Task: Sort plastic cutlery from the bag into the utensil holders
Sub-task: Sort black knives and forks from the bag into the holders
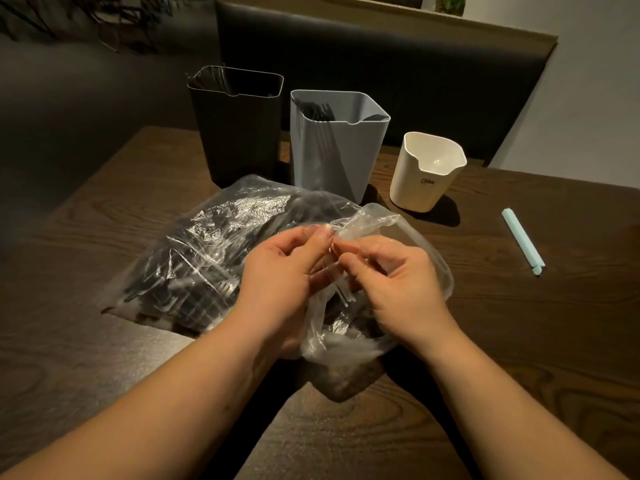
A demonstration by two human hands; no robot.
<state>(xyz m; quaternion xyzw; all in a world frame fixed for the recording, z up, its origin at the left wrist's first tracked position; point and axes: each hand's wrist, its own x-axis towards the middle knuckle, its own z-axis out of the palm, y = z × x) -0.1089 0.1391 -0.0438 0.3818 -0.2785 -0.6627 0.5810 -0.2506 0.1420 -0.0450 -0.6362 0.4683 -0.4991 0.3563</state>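
A clear plastic bag (214,247) full of black plastic cutlery lies on the dark wooden table (519,341). My left hand (284,271) and my right hand (398,282) meet over the bag's mouth, each pinching its thin film. Behind the bag stand three holders in a row: a tall black holder (239,133) with dark cutlery just visible inside, a grey holder (332,150) with black forks inside, and a short white holder (426,174) that looks empty.
A pale blue bag clip (523,241) lies on the table to the right. A dark padded bench back (381,64) runs behind the table. The table's left edge drops off to a dark floor.
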